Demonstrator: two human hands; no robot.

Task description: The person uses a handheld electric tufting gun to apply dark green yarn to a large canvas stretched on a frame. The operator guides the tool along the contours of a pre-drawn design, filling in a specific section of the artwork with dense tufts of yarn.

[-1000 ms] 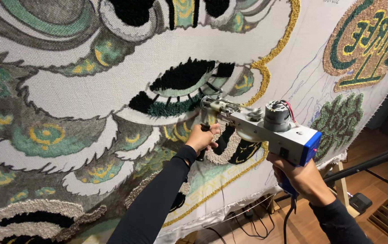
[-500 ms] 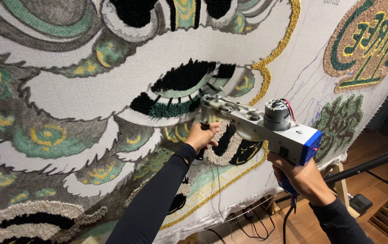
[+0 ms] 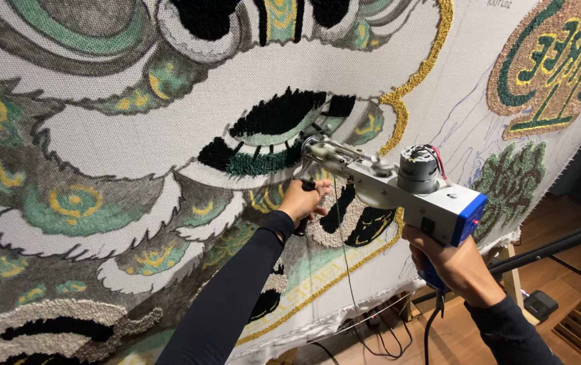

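Head view shows a person tufting a large stretched rug cloth (image 3: pixel 135 145), the tufting gun (image 3: pixel 398 189) pressed nose-first to the fabric just below a black and green eye-shaped patch (image 3: pixel 270 135), so by my reckoning they are mid-pass filling that part of the pattern. Right hand (image 3: pixel 456 267) is wrapped tight round the gun's blue rear grip, while the left hand (image 3: pixel 302 201) is closed on the black front handle right by the cloth. Any further run likely calls for firm, even pressure into the weave, with the yarn strand (image 3: pixel 342 250) hanging free below.
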